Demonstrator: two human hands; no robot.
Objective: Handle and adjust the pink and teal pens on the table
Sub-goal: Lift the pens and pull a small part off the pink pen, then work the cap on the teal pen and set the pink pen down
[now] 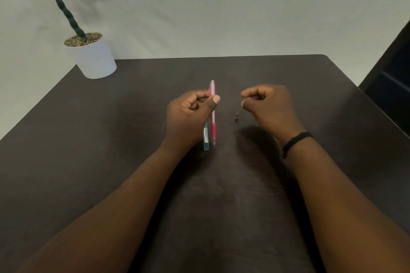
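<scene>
Dark table (111,139) fills frame; potted plant (93,57) upper left, foliage cut off. Both forearms reach in from below. Left hand (188,117), centre frame, pinches pink pen (213,113) upright between thumb and forefinger. Teal pen (206,138) mostly hidden behind that hand. Right hand (266,104) loosely curled, apparently holding nothing; black wristband (295,142). Small dark piece (237,117) between hands, unclear.

A plain room: dark table (111,139), potted plant (88,51), bare wall (221,6).

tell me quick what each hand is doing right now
Left hand: closed on the pink pen, pinched by thumb and fingers.
Right hand: loosely curled; whether it holds anything cannot be told.
</scene>
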